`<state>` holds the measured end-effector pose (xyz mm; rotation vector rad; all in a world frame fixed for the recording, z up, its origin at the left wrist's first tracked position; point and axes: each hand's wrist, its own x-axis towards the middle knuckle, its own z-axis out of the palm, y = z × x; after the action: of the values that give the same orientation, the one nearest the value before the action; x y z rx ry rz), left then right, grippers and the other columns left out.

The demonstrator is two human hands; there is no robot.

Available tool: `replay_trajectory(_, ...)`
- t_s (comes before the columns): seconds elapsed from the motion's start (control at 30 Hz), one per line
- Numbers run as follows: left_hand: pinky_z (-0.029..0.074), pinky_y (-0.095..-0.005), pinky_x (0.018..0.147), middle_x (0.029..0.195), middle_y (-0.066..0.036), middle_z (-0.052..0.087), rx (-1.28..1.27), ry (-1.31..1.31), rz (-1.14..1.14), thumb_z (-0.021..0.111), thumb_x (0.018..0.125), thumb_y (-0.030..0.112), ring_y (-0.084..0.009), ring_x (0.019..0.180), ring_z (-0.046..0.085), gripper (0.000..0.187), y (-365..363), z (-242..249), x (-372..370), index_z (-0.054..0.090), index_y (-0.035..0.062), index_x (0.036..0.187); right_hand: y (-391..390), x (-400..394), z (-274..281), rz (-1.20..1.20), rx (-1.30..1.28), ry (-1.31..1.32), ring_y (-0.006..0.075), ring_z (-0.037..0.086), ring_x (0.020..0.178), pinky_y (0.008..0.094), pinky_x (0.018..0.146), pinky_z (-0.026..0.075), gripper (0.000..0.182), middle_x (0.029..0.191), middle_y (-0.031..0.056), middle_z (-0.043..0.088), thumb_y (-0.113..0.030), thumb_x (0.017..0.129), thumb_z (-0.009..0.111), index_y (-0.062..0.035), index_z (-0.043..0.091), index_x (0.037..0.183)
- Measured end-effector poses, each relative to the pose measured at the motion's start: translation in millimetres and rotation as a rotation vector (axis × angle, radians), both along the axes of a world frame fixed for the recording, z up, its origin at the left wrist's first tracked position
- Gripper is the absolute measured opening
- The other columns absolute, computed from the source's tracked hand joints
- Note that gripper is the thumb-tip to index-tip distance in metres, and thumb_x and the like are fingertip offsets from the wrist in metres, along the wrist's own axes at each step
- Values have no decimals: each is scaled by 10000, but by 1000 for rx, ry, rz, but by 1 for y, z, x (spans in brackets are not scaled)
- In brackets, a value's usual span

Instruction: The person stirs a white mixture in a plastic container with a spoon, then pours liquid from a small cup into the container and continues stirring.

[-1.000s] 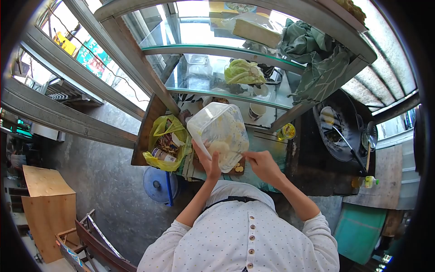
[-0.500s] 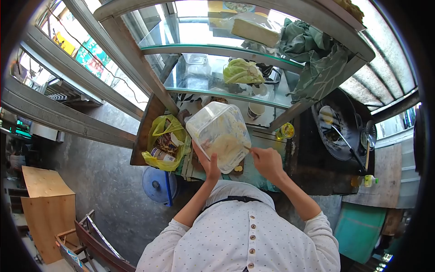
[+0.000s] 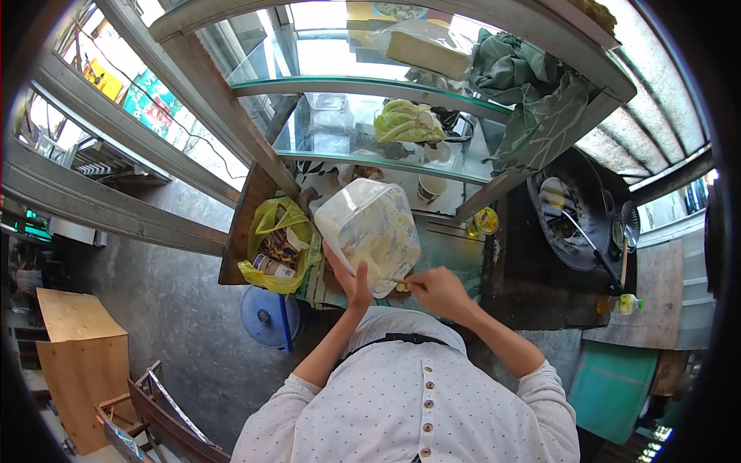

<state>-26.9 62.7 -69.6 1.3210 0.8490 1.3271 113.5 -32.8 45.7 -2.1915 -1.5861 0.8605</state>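
Glass shelves of a street food cart stand beyond both hands, with a cabbage on the middle shelf. Left hand: closed on the lower edge of a clear plastic container, thumb against its near wall. The container is tilted, rising above and beyond this grip, with pale food inside. Right hand: fingers pinched shut on a thin utensil whose tip meets the container's lower rim, just left of this grip. A yellow bag sits left of the left hand. A dark wok lies well right of the right hand.
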Motion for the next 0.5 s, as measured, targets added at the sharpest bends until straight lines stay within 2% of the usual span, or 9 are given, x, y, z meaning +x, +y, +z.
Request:
replay_trajectory(0.1,223,-400,1025,1393,-180,209,-70,-126,-6,579,821,388,-280,1231,304,892,-2,-4,0,34,7,1415,6,8,6,-130,42,145,387,594,712,448,633,474,176,679,191,601,-180,774,500,-84,647,759)
replay_trajectory(0.17,224,-400,1025,1384,-184,220,-97,-190,1,582,820,380,-279,1226,307,892,-2,1,-2,33,7,1416,5,0,-4,-151,-31,-161,395,588,701,451,623,470,177,695,189,605,-176,782,498,-92,654,777)
replay_trajectory(0.2,224,-398,1024,1371,-185,240,-68,-85,1,583,820,374,-278,1224,308,887,0,2,-2,36,7,1415,2,-2,-6,-151,-29,-164,395,588,701,451,623,470,177,695,189,605,-176,782,498,-92,654,777)
replay_trajectory(0.23,225,-396,1023,1357,-186,260,-39,21,-1,583,820,367,-277,1222,308,882,0,3,-1,40,7,1414,-3,-4,-7,-79,53,-90,377,582,635,432,588,469,176,662,178,602,-164,786,513,-93,671,818)
replay_trajectory(0.27,225,-396,1023,1357,-186,260,-38,19,-7,583,820,367,-277,1222,308,882,-1,4,1,40,7,1414,-6,-4,-8,-10,134,-16,360,577,568,413,552,468,184,629,168,598,-151,789,529,-94,689,858)
replay_trajectory(0.33,231,-393,1018,1338,-183,288,-90,-116,-18,583,820,350,-272,1219,307,862,-5,5,1,58,5,1410,-1,6,4,-97,165,10,358,578,568,413,554,467,181,631,171,595,-153,788,532,-87,687,856)
replay_trajectory(0.4,237,-391,1014,1331,-183,299,-84,-130,18,581,820,346,-272,1208,320,854,-1,2,3,65,5,1409,3,4,6,-163,195,43,357,579,568,413,556,466,179,632,174,593,-156,787,536,-81,684,853)
replay_trajectory(0.47,244,-390,1009,1324,-183,310,-75,-151,47,580,821,343,-272,1198,333,847,-1,2,3,71,4,1407,0,-5,-1,-85,44,-232,356,581,577,404,559,462,179,650,172,593,-161,788,540,-69,676,860)
replay_trajectory(0.5,244,-390,1009,1325,-183,310,-72,-70,45,577,822,343,-269,1195,336,843,-2,12,3,73,5,1408,-2,-4,-3,-84,48,-235,356,581,577,404,559,462,179,650,172,593,-161,788,540,-69,676,860)
